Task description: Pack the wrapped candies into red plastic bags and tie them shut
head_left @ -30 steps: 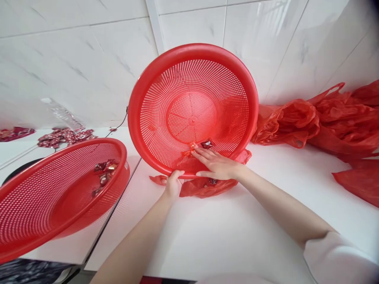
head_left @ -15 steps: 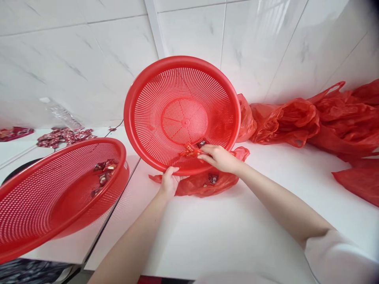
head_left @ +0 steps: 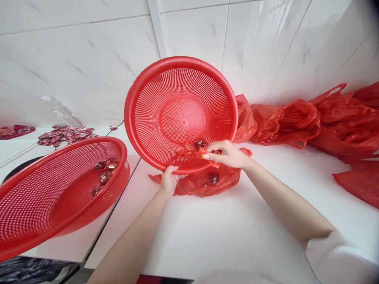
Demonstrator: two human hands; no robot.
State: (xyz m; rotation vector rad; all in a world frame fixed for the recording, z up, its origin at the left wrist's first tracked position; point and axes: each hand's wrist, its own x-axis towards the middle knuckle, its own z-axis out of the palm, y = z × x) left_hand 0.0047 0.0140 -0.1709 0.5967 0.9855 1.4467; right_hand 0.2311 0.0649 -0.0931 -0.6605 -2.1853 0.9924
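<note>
A round red perforated basket (head_left: pixel 154 110) stands tilted up on its edge on the white counter. My left hand (head_left: pixel 167 182) grips its lower rim. My right hand (head_left: pixel 226 154) pinches a small red wrapped candy (head_left: pixel 204 154) just over the basket's lower rim. Two or three more wrapped candies (head_left: pixel 192 146) lie inside the basket near the rim. Under the basket lies an open red plastic bag (head_left: pixel 204 183) with a dark-wrapped candy (head_left: pixel 212 178) showing through it.
A second red perforated basket (head_left: pixel 35 197) with several candies (head_left: pixel 103 173) sits at the left. Loose candies (head_left: pixel 63 136) and a clear bottle (head_left: pixel 63 113) lie at the far left. Crumpled red plastic bags (head_left: pixel 325 118) pile along the tiled wall at the right.
The tilted basket has dropped lower and shifted slightly left. My right hand went from lying flat on the candies to pinching one and drawing it back over the rim.
</note>
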